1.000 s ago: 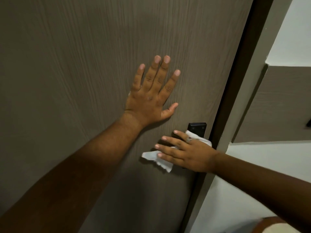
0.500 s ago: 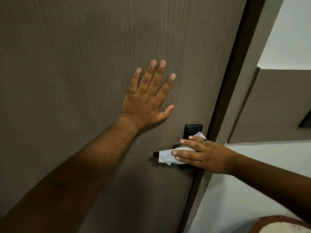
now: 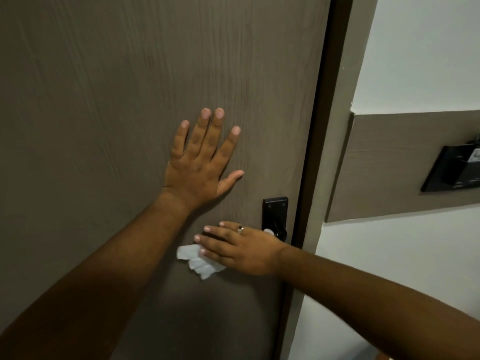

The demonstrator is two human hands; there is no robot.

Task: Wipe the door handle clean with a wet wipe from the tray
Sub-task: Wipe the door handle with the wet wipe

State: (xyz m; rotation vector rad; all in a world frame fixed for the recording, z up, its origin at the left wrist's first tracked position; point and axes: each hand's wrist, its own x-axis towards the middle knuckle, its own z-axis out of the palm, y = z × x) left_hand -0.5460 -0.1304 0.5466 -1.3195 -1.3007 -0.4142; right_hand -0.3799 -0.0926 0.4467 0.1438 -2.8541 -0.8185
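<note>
A black door handle (image 3: 274,216) sits on a tall black backplate near the latch edge of a brown wood-grain door (image 3: 130,100); its lever, reaching away from that edge, is almost wholly hidden. A crumpled white wet wipe (image 3: 200,261) is draped over the lever, its ragged end hanging below and beyond the lever's tip, with a small white scrap showing beside the backplate.

A grey-brown wood-grain door (image 3: 117,87) fills most of the view. Right of the door runs a dark frame edge (image 3: 322,126), then a beige jamb (image 3: 335,165). Further right of the door, the white wall (image 3: 428,48) carries a wood-grain band (image 3: 389,157) holding a black panel (image 3: 453,168). The light is dim.
</note>
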